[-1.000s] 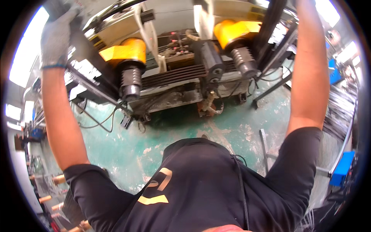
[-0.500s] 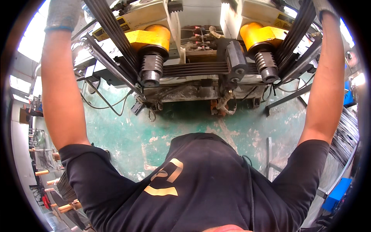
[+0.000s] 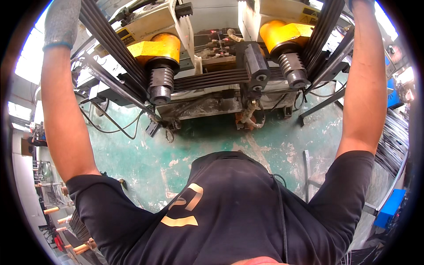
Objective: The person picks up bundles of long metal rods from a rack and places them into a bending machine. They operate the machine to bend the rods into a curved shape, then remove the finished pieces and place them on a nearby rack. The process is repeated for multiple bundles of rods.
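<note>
Left hand (image 3: 63,24) is covered by a grey glove; its fingers are cut off by the upper picture edge, so whether they are apart or clamped cannot be told. Right hand (image 3: 362,2) is cut off almost entirely by the same edge; state of its fingers cannot be told either.

A bundle of black rods (image 3: 212,80) is seen in a U shape. Its left leg is placed just right of the left fingers, its right leg left of the right fingers; contact with either cannot be confirmed. The middle run is set low between both sets of fingers. The bends are partly hidden by two ribbed rollers: left roller (image 3: 161,79) below and right of the left fingers, right roller (image 3: 292,67) below and left of the right fingers. Each is topped by a yellow housing. The middle run is crossed by a dark block (image 3: 257,64), nearer the right fingers.

Below the left fingers, a coil spring (image 3: 104,77) is slanted between forearm and rods; another spring (image 3: 341,55) is set below the right fingers. The machine's lower front edge is well below both sets of fingers. Past it, green floor (image 3: 221,139) is exposed between the forearms, bounded by the black shirt (image 3: 238,203). Far below the right fingers, a metal bar (image 3: 306,168) is seen.
</note>
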Available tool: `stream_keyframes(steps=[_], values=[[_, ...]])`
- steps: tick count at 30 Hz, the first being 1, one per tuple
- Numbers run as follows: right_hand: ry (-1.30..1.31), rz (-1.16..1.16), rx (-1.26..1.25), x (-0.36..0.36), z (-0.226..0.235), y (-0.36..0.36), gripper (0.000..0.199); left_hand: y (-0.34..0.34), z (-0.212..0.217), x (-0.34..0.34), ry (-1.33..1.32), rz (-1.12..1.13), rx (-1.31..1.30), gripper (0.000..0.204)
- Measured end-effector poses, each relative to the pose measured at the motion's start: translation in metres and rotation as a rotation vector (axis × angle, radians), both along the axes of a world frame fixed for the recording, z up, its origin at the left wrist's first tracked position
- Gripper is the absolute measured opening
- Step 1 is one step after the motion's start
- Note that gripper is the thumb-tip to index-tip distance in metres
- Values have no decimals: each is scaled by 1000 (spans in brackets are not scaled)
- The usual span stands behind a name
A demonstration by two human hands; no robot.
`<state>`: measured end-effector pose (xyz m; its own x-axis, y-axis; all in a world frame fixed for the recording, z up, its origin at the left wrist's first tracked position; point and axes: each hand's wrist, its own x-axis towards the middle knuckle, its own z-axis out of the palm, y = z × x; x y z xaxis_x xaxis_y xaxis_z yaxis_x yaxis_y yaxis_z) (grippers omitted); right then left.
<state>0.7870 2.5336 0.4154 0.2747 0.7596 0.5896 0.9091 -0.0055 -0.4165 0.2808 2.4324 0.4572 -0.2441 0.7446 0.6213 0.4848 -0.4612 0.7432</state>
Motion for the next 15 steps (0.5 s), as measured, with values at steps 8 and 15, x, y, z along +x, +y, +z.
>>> stream_keyframes(steps=[8,15], values=[[-9,19,7,-6,-3,-4,46,0,1,-9,32,12,-28,38],[-29,45,16,-6,-11,-2,44,8,-28,-59,99,68,-202,31]])
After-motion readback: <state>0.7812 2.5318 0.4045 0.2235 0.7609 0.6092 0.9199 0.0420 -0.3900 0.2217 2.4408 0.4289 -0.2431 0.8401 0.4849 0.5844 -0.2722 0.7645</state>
